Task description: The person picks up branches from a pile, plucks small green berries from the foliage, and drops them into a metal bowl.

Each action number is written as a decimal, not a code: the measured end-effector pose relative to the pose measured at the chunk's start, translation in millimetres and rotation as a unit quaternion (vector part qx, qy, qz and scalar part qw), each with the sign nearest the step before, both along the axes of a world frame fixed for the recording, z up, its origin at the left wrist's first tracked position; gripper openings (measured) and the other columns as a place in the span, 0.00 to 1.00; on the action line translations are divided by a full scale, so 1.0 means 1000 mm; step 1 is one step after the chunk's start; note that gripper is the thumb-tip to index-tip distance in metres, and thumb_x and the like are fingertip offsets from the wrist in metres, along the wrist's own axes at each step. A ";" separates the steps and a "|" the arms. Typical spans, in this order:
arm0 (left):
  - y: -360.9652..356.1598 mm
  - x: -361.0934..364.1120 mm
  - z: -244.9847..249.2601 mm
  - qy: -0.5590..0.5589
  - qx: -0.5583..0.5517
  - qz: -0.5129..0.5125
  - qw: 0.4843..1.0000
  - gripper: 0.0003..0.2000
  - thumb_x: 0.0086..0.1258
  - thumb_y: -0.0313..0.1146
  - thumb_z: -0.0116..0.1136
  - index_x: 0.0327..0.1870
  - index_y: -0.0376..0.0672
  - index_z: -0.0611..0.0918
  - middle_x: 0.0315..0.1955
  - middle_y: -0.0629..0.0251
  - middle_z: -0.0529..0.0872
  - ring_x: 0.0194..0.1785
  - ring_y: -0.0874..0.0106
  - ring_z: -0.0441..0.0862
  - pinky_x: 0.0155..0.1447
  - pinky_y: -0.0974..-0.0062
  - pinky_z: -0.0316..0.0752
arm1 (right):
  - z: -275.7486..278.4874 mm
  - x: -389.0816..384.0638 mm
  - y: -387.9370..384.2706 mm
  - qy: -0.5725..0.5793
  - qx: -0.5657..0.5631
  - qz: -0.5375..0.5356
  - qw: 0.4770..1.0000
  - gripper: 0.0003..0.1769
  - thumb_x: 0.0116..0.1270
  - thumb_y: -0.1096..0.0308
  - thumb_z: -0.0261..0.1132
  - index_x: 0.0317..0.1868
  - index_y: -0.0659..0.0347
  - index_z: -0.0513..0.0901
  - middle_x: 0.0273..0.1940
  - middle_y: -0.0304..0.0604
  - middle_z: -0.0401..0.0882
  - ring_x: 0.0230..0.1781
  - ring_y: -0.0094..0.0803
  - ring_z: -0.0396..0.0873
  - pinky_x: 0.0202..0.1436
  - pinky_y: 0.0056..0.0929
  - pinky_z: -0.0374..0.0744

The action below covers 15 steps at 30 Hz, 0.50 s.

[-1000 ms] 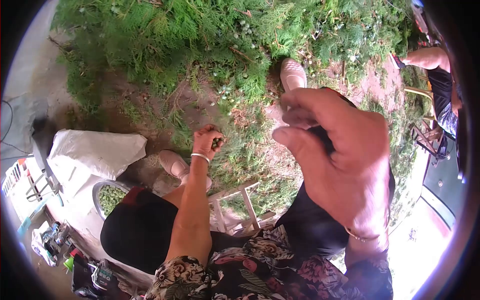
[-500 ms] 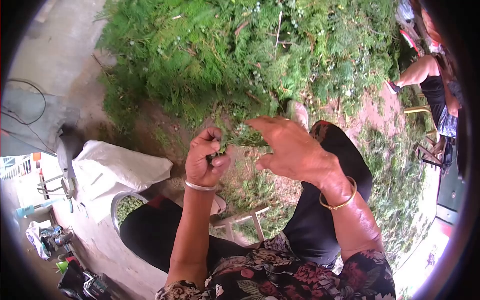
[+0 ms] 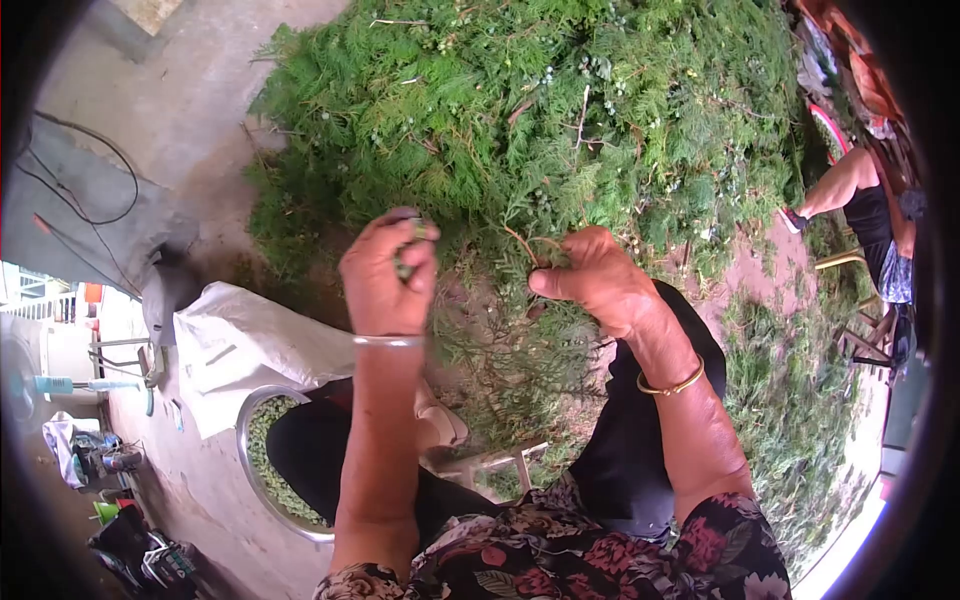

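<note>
My left hand [image 3: 385, 272] is closed around a few small green cones, its fingers curled at the top. My right hand [image 3: 592, 275] pinches a thin leafy sprig [image 3: 520, 300] that hangs down between the two hands. Both hands are raised in front of a big pile of cut green conifer branches [image 3: 560, 110] bearing small pale cones. I sit with my knees apart in black trousers, a bangle on each wrist.
A metal bowl [image 3: 252, 470] of picked green cones sits by my left knee, next to a white sack [image 3: 250, 345]. A small wooden stool [image 3: 490, 465] shows between my legs. Another person [image 3: 860, 190] sits at the right edge. Bottles and clutter lie at lower left.
Both hands rose toward the branch pile and drew apart. My right hand closed from a loose reach to a pinch on the sprig. The view tilted up, showing more of the pile.
</note>
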<state>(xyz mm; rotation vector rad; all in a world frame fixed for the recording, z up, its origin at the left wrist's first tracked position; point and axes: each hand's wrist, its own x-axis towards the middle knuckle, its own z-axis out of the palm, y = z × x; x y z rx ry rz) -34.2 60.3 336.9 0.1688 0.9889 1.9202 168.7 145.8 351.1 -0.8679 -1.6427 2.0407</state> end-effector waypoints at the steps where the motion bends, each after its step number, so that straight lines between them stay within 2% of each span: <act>1: -0.009 -0.022 -0.008 -0.069 0.048 -0.032 0.996 0.07 0.63 0.22 0.52 0.41 0.33 0.78 0.33 0.51 0.78 0.21 0.81 0.71 0.16 0.84 0.64 | -0.007 0.004 0.005 -0.032 0.005 0.004 0.999 0.04 0.59 0.74 0.69 0.30 0.66 0.83 0.22 0.28 0.72 0.21 0.18 0.64 0.25 0.22 0.65; 2: -0.015 -0.038 -0.015 -0.137 0.097 -0.065 0.984 0.07 0.64 0.23 0.52 0.42 0.32 0.77 0.35 0.51 0.78 0.22 0.81 0.72 0.17 0.83 0.65 | -0.016 0.006 0.009 -0.032 0.009 0.003 0.999 0.04 0.59 0.74 0.69 0.30 0.66 0.83 0.22 0.28 0.72 0.21 0.18 0.64 0.25 0.22 0.65; 3: -0.018 -0.038 -0.018 -0.137 0.099 -0.066 0.983 0.07 0.64 0.23 0.52 0.42 0.32 0.77 0.35 0.51 0.78 0.22 0.81 0.72 0.17 0.83 0.65 | -0.016 0.003 0.011 -0.008 -0.006 -0.048 0.999 0.04 0.59 0.74 0.69 0.32 0.67 0.83 0.25 0.31 0.75 0.24 0.18 0.68 0.29 0.22 0.68; 4: -0.025 -0.038 -0.019 -0.207 0.139 -0.123 0.961 0.08 0.65 0.24 0.51 0.43 0.30 0.77 0.37 0.50 0.77 0.27 0.79 0.73 0.21 0.81 0.69 | -0.013 -0.002 0.011 0.019 -0.023 -0.097 0.995 0.05 0.59 0.74 0.69 0.33 0.67 0.83 0.27 0.33 0.79 0.26 0.19 0.71 0.33 0.21 0.70; 5: -0.033 -0.040 -0.018 -0.270 0.177 -0.177 0.930 0.10 0.66 0.26 0.51 0.43 0.29 0.77 0.40 0.49 0.77 0.32 0.76 0.75 0.26 0.79 0.73 | -0.005 0.001 0.007 0.098 -0.079 -0.108 0.986 0.06 0.59 0.74 0.69 0.36 0.67 0.83 0.32 0.35 0.81 0.32 0.21 0.74 0.43 0.22 0.71; 6: -0.038 -0.035 -0.013 -0.261 0.179 -0.171 0.933 0.10 0.66 0.26 0.51 0.43 0.29 0.77 0.40 0.49 0.77 0.32 0.76 0.75 0.26 0.79 0.73 | -0.008 -0.001 0.010 0.105 -0.080 -0.098 0.986 0.06 0.59 0.74 0.69 0.36 0.67 0.83 0.32 0.35 0.81 0.32 0.21 0.74 0.43 0.22 0.71; 8: -0.040 -0.009 -0.001 -0.278 0.087 -0.080 0.953 0.12 0.69 0.29 0.50 0.45 0.28 0.77 0.44 0.48 0.74 0.41 0.70 0.74 0.35 0.76 0.75 | -0.020 -0.001 0.017 0.090 -0.084 -0.135 0.983 0.09 0.59 0.74 0.68 0.40 0.68 0.82 0.34 0.36 0.83 0.33 0.22 0.76 0.41 0.24 0.75; 12: -0.044 0.012 0.017 -0.288 0.051 -0.023 0.956 0.12 0.69 0.30 0.53 0.45 0.29 0.78 0.45 0.48 0.73 0.42 0.67 0.73 0.38 0.76 0.74 | -0.021 -0.005 0.020 0.001 -0.017 -0.164 0.986 0.06 0.61 0.75 0.65 0.38 0.67 0.82 0.31 0.38 0.82 0.29 0.23 0.76 0.38 0.25 0.76; 14: -0.054 0.003 0.005 -0.337 0.125 -0.123 0.925 0.12 0.68 0.31 0.56 0.45 0.31 0.79 0.42 0.51 0.73 0.39 0.69 0.71 0.34 0.79 0.72 | -0.016 -0.008 0.019 0.018 -0.031 -0.169 0.985 0.06 0.61 0.75 0.65 0.38 0.68 0.82 0.31 0.37 0.82 0.29 0.23 0.76 0.38 0.25 0.75; 15: -0.061 -0.004 0.008 -0.314 0.146 -0.172 0.922 0.09 0.68 0.31 0.57 0.43 0.34 0.80 0.38 0.57 0.72 0.36 0.73 0.70 0.30 0.83 0.69 | -0.014 -0.008 0.018 0.033 -0.045 -0.178 0.982 0.06 0.61 0.75 0.66 0.37 0.68 0.82 0.30 0.37 0.82 0.28 0.23 0.75 0.38 0.24 0.75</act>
